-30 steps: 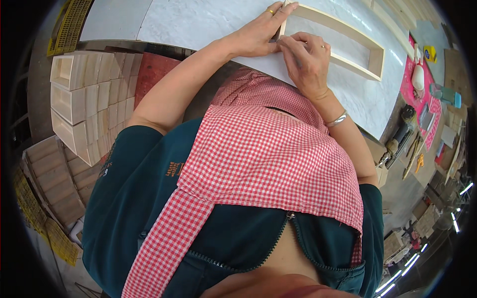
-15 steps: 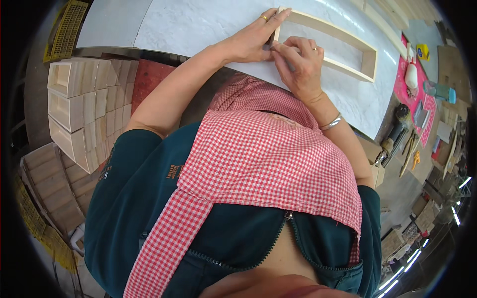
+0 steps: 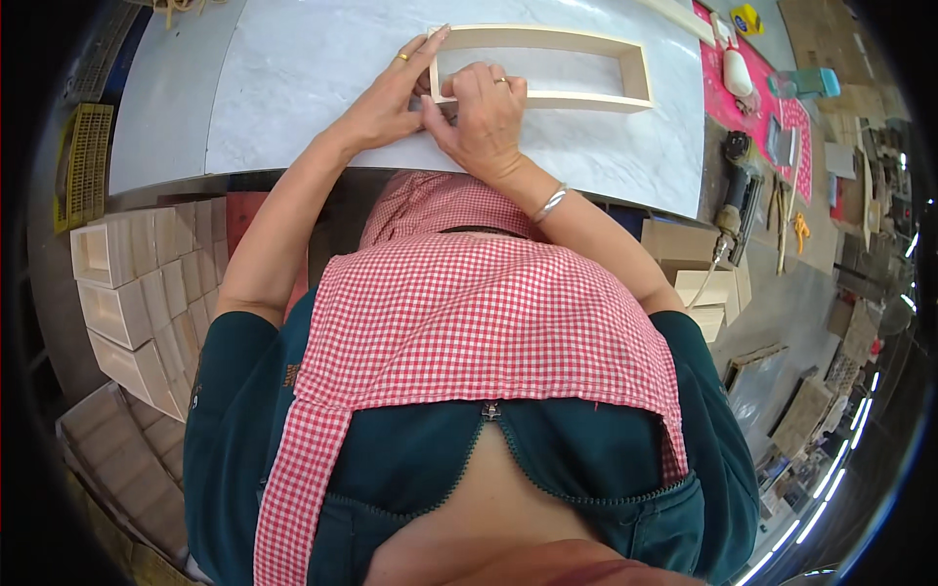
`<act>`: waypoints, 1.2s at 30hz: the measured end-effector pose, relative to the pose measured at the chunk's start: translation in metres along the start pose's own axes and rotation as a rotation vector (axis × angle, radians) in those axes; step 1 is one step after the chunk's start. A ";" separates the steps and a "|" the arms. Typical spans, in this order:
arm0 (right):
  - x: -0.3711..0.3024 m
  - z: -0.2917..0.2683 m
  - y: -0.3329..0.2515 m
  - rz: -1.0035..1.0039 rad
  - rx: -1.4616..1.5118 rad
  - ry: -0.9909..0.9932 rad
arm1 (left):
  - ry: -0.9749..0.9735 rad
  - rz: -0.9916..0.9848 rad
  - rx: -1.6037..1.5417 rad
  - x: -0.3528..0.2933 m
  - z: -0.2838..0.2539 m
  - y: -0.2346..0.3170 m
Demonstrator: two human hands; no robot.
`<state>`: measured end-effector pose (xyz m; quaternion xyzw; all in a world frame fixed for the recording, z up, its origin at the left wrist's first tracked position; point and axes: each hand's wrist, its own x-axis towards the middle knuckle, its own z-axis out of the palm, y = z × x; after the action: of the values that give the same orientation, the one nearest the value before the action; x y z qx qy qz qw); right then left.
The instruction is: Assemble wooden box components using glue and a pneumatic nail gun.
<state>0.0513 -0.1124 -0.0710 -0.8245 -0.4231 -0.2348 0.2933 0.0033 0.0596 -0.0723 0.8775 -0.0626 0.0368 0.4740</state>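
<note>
A shallow, rectangular pale wooden frame lies lengthwise on the white marbled tabletop. My left hand is closed around its left end, fingers reaching up to the far corner. At the near left corner my right hand is bent over the near side, fingers curled and pressed together, with the thumb pointing toward my left hand. Whatever the right fingertips pinch, if anything, is hidden. Both hands touch the frame.
Stacked wooden boxes stand left of me below the table. A yellow plastic crate is beyond them. To the right are a power tool, a white bottle, a teal-lidded container and orange scissors. A wooden strip lies at the far edge.
The view has shifted, so table, frame and hands appear further left. My left hand stays at the frame's left end; my right fingers now reach over the near side at the corner.
</note>
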 end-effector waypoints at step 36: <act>-0.021 -0.308 0.103 1.085 0.088 0.092 | -0.039 -0.234 -0.159 0.078 -0.023 0.094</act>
<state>0.0836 -0.3832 0.1074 -0.9003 0.0669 -0.0675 0.4248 0.0671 0.0224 0.0277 0.8390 0.0284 -0.0407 0.5418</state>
